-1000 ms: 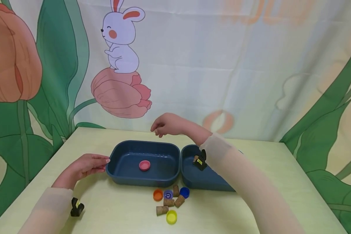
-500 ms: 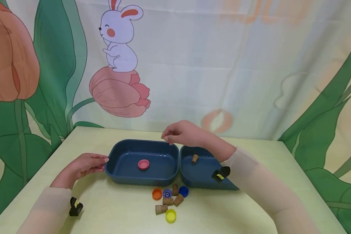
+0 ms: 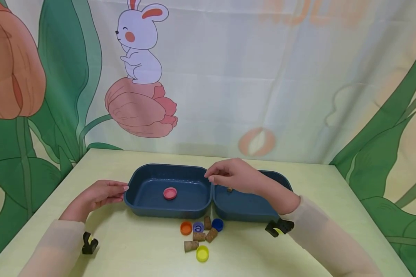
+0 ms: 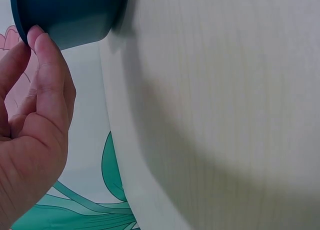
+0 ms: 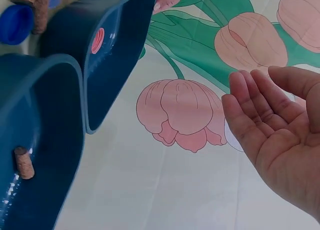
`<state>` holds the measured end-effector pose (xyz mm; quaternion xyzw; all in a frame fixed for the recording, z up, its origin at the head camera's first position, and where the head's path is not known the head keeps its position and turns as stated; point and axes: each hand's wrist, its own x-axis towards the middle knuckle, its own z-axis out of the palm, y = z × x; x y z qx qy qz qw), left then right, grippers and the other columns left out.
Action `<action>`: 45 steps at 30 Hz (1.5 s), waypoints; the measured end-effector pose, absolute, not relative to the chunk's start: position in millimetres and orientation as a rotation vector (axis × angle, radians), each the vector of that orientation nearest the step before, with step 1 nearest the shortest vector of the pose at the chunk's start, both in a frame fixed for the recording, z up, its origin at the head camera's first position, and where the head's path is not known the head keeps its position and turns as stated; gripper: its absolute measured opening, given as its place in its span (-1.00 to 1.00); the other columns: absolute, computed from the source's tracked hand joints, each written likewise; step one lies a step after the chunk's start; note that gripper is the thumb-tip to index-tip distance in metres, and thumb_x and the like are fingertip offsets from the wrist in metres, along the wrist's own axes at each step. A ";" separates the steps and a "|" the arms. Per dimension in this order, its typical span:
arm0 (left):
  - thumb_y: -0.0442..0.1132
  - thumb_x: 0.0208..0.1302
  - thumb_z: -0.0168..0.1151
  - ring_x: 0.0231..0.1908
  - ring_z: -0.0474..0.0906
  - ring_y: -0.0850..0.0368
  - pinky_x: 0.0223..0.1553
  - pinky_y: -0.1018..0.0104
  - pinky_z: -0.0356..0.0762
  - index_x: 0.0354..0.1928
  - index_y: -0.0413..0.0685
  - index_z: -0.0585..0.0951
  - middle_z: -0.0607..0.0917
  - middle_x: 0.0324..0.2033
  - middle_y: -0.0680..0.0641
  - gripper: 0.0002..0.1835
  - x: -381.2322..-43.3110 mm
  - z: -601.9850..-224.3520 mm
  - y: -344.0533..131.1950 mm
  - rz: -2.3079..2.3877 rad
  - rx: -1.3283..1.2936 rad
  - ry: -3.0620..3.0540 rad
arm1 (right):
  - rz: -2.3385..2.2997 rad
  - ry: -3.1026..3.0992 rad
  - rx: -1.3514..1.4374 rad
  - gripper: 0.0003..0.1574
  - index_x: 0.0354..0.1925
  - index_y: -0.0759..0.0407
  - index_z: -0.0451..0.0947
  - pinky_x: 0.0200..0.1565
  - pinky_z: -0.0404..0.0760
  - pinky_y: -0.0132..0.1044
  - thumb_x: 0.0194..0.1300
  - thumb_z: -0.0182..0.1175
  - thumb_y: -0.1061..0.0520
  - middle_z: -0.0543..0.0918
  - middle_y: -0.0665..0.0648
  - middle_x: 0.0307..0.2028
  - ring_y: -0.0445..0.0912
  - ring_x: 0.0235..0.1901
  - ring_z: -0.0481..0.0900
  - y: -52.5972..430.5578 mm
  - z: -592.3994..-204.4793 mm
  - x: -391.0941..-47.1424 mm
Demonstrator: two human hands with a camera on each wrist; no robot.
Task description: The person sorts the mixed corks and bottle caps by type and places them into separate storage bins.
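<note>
My left hand (image 3: 104,194) pinches the left rim of a dark blue tray (image 3: 166,213). In the left wrist view, fingertips and thumb of that hand (image 4: 42,100) meet at the edge of the tray (image 4: 75,20). A pink bottle cap (image 3: 170,193) lies inside it. My right hand (image 3: 237,177) hovers above a second blue tray (image 3: 249,202), near where the two trays meet. Its fingers are loosely bent and hold nothing, as the right wrist view of the hand (image 5: 280,125) shows. Partly hidden under it, a cork (image 5: 24,163) lies in the second tray.
In front of the trays lie an orange cap (image 3: 186,228), a purple cap (image 3: 198,227), a blue cap (image 3: 217,224) and a yellow cap (image 3: 202,254). Several corks (image 3: 191,246) lie among them on the pale table (image 3: 142,250). A printed curtain (image 3: 222,77) hangs behind.
My right hand has moved right and toward me, from behind the left tray to above the second tray. My left hand stays at the rim. The caps and corks have not moved.
</note>
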<state>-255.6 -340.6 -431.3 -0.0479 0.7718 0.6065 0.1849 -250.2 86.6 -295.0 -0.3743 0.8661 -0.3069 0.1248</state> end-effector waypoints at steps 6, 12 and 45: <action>-0.27 0.53 0.13 -0.37 0.69 0.33 -0.20 0.47 0.76 0.29 -0.59 0.42 0.76 -0.41 0.17 -0.50 -255.5 -431.6 -340.4 1.717 -0.130 2.166 | -0.926 2.517 -1.114 -0.70 0.10 0.18 0.66 -0.18 0.66 -0.37 0.54 0.14 0.11 0.77 0.17 -0.07 -0.17 -0.17 0.69 100.5 -310.7 -242.3; -0.27 0.53 0.13 -0.37 0.69 0.33 -0.20 0.47 0.76 0.29 -0.58 0.42 0.76 -0.41 0.17 -0.50 -255.3 -431.6 -340.5 1.715 -0.130 2.164 | -0.965 2.505 -1.095 -0.71 0.09 0.19 0.67 -0.09 0.67 -0.42 0.53 0.16 0.11 0.76 0.23 -0.02 -0.12 -0.14 0.70 110.8 -324.6 -231.4; -0.24 0.54 0.13 -0.38 0.70 0.34 -0.21 0.47 0.76 0.30 -0.58 0.41 0.77 -0.40 0.17 -0.49 -257.2 -436.2 -343.2 1.738 -0.123 2.141 | -0.864 2.499 -0.936 -0.64 0.14 0.30 0.65 -0.10 0.73 -0.38 0.42 0.22 0.25 0.77 0.22 0.01 -0.09 -0.14 0.72 123.6 -405.2 -203.6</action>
